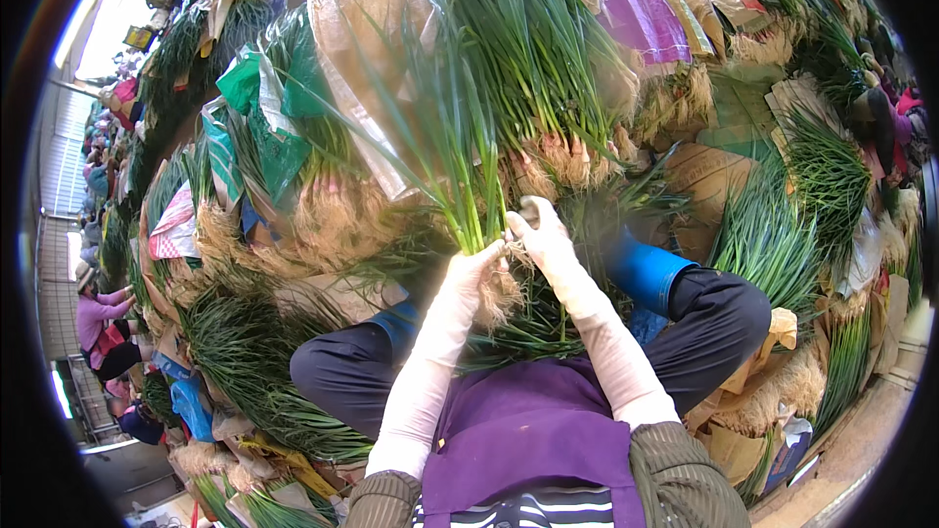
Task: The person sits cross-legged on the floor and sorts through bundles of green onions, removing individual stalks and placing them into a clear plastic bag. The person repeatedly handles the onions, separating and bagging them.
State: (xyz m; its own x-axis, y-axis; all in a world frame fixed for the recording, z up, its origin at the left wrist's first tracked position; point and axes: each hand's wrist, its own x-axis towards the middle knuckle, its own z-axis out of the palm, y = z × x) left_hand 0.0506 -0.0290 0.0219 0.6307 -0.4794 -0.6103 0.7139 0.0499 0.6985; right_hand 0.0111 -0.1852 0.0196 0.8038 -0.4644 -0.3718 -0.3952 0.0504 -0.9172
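My left hand [477, 268], in a pale glove, is closed around the lower stems of a bunch of scallions or green garlic [469, 191]. Its long leaves fan upward and away from me; pale stringy roots [501, 293] hang below the fist. Close beside the stem bases is my gloved right hand [544, 235], fingers bent and thumb near the bunch. Whether it pinches a stem or root is too small to tell. Loose dark leaves [524, 337] lie below my hands, between my bent legs. Past the hands rests a large pile of the same plants [528, 51], roots toward me.
Woven sacks, one tan [374, 37] and one purple [638, 7], partly cover rooted bundles ahead. Heaps of greens lie left [249, 359] and right [770, 227]. My knees [334, 374] flank the work. A person in a pink top [106, 315] bends over plants at far left.
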